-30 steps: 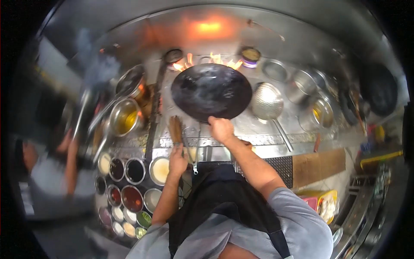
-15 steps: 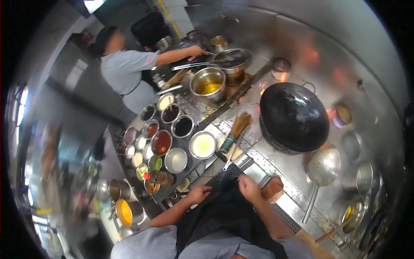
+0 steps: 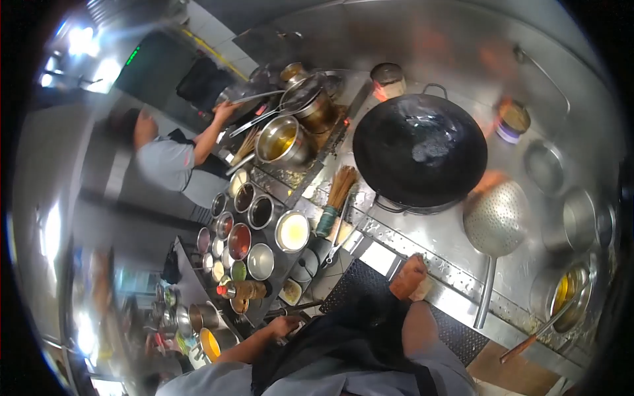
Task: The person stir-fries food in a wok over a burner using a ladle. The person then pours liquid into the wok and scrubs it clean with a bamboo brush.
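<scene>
My right hand (image 3: 415,269) is closed on a folded reddish-brown cloth (image 3: 404,285) at the stove's front edge. A big black wok (image 3: 389,155) sits on the burner beyond it, with a small pale, wet-looking patch inside. Low in front of the sauce counter, my left hand (image 3: 284,326) has its fingers curled; what they hold, if anything, is hidden. A dark bar-like handle (image 3: 300,308) lies just beyond that hand. A perforated strainer (image 3: 495,221) rests right of the wok, its handle toward me.
A bamboo brush (image 3: 338,198) and metal tongs (image 3: 339,234) lie left of the wok. Several sauce bowls, one red (image 3: 239,239), crowd the left counter beside a bottle (image 3: 244,290). A co-worker (image 3: 165,155) works at pots behind. A ladle (image 3: 528,344) leans in a right-hand pot.
My right hand has moved onto the cloth. My left hand has moved lower. The view has turned, and the co-worker's arm has drawn back with a long-handled tool.
</scene>
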The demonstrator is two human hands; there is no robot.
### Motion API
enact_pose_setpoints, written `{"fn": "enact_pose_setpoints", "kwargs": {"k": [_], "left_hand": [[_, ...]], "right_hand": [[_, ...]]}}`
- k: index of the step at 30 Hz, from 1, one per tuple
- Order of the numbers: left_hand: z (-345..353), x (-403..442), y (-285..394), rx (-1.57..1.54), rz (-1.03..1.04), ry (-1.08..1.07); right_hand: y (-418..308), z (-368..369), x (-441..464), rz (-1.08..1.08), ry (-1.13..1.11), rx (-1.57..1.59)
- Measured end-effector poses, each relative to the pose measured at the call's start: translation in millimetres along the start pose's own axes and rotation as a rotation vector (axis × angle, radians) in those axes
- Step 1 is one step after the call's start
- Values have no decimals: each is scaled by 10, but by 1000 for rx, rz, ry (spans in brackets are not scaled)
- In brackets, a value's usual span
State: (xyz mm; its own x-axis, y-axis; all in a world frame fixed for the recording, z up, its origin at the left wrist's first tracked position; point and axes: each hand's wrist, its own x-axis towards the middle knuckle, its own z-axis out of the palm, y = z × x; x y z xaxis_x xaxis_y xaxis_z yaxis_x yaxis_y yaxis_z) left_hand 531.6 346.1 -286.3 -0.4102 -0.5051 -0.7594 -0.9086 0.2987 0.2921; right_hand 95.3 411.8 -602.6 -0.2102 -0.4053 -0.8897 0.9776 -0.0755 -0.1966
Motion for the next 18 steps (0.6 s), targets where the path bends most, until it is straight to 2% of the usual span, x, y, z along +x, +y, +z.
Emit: {"fn": "enact_pose_setpoints", "kwargs": {"k": [1,3,4,6,9,12,15,18], "left_hand": [[75,39,-189,7,0,-2],[349,145,-613,37,224,19],[334,70,-493,18,196,31],[-56,21,62,30,26,-80],[-206,-64,411,-148,-131,-28],[-51,-47,286,-220,-34,22],[155,-38,94,-162,-39,-4],[208,-128,81,-206,-212,-39]], "right_hand": [[8,39,-25,0,4,20],[43,84,-14,5,6,22],[55,81,-23,13,6,15],[75,49,-34,23,10,-17],[67,-41,-51,28,17,-61],[41,-118,-45,28,29,-86],[50,-193,-49,27,41,-130],[42,-302,-46,32,46,-194]]}}
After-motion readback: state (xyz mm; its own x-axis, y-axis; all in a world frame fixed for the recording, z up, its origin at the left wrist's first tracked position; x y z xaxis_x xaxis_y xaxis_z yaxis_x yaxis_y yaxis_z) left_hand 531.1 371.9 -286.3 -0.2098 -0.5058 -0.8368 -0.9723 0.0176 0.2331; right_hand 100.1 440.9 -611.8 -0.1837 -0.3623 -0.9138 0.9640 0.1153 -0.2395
